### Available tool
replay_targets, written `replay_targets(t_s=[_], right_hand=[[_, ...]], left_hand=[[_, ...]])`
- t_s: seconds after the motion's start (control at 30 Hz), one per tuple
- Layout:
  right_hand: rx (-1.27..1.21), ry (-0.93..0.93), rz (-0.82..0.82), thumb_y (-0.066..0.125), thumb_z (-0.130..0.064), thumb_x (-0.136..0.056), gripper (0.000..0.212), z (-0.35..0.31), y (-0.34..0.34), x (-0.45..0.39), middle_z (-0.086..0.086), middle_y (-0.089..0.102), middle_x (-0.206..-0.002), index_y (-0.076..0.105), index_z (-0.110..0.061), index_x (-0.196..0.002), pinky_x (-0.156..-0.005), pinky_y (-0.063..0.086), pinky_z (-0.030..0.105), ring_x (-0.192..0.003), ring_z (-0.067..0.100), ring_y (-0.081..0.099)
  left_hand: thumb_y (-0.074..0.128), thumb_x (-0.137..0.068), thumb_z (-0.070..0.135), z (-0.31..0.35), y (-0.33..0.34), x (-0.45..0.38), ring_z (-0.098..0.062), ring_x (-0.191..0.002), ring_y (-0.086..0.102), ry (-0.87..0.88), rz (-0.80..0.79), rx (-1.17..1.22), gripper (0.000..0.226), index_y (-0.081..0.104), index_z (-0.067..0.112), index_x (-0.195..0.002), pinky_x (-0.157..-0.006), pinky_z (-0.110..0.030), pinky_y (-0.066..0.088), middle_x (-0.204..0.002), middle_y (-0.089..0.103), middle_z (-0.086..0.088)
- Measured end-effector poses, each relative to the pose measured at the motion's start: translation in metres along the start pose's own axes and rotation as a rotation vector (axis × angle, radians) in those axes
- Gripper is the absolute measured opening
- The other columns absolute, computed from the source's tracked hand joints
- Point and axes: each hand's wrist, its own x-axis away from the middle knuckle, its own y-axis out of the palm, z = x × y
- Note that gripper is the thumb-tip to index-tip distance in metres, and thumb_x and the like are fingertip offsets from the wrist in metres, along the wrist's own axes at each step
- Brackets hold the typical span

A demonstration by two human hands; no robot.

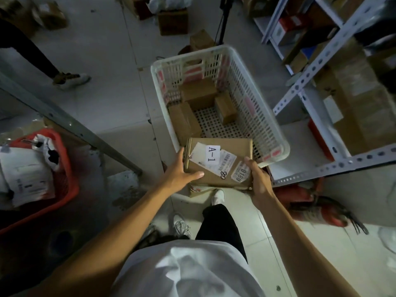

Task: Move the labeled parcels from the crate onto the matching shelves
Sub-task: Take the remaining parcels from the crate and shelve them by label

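A flat brown cardboard parcel [227, 174] with a white "A-1" label and several shipping stickers is held over the near end of the white slatted crate [276, 129]. My left hand [182, 170] grips its left edge, thumb lying on top. My right hand [259, 181] grips its right edge, thumb on the top face. Inside the crate lie three more brown parcels: one at the back [199, 93], one on the left [184, 121], one small on the right [226, 110]. A white metal shelf rack [308, 80] with boxes stands to the right.
A red basket [68, 168] holding white mail bags sits at the left under a grey shelf rail [70, 123]. Another person's leg and shoe [68, 78] stand at the upper left. Red objects [317, 209] lie on the floor at the right. Boxes [173, 20] sit beyond the crate.
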Motion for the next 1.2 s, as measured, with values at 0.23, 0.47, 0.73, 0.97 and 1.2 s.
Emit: replay_targets(t_s=[0.23, 0.47, 0.73, 0.97, 1.2], right_hand=[[0.087, 0.118, -0.092, 0.063, -0.043, -0.09, 0.034, 0.01, -0.016, -0.005, 0.008, 0.075, -0.098, 0.071, -0.014, -0.106, -0.08, 0.056, 0.041, -0.088, 0.023, 0.068], [-0.003, 0.177, -0.069, 0.057, -0.047, -0.094, 0.036, 0.017, -0.016, -0.01, 0.01, 0.073, -0.097, 0.069, -0.016, -0.108, -0.09, 0.05, 0.048, -0.092, 0.028, 0.067], [-0.213, 0.013, -0.014, 0.064, -0.012, -0.093, 0.035, 0.042, -0.006, -0.002, 0.01, 0.072, -0.113, 0.058, -0.009, -0.127, -0.088, 0.053, 0.037, -0.106, 0.025, 0.066], [0.003, -0.117, -0.018, 0.076, -0.006, -0.083, 0.065, 0.07, 0.009, 0.021, 0.005, 0.067, -0.125, 0.048, -0.018, -0.14, -0.093, 0.057, 0.047, -0.107, 0.023, 0.069], [-0.037, -0.224, -0.195, 0.081, 0.002, -0.077, 0.106, 0.097, 0.019, 0.036, 0.011, 0.052, -0.145, 0.019, -0.037, -0.153, -0.089, 0.053, 0.064, -0.127, 0.036, 0.057]], left_hand=[[0.09, -0.066, 0.036, 0.001, 0.01, -0.015, -0.024, -0.141, 0.033, 0.069, -0.029, -0.135, 0.132, -0.005, 0.026, -0.158, -0.105, -0.029, 0.029, -0.159, 0.025, -0.008], [0.093, -0.057, 0.041, 0.017, 0.012, -0.027, -0.026, -0.124, 0.045, 0.061, -0.015, -0.314, 0.122, 0.017, 0.022, -0.151, -0.099, -0.036, 0.043, -0.143, 0.038, -0.013], [0.092, -0.055, 0.045, 0.017, 0.034, -0.008, -0.02, -0.101, 0.047, 0.056, 0.251, -0.215, 0.1, 0.035, 0.005, -0.127, -0.077, -0.027, 0.042, -0.128, 0.042, -0.014], [0.07, -0.069, 0.072, 0.014, 0.04, -0.002, -0.035, -0.112, 0.057, -0.015, 0.225, -0.342, 0.103, 0.036, 0.001, -0.135, -0.085, -0.047, 0.054, -0.127, 0.054, -0.02], [0.059, -0.087, 0.057, -0.001, 0.045, 0.008, -0.023, -0.105, 0.066, 0.059, -0.003, -0.275, 0.064, 0.039, 0.022, -0.137, -0.084, -0.036, 0.057, -0.124, 0.065, 0.0]])
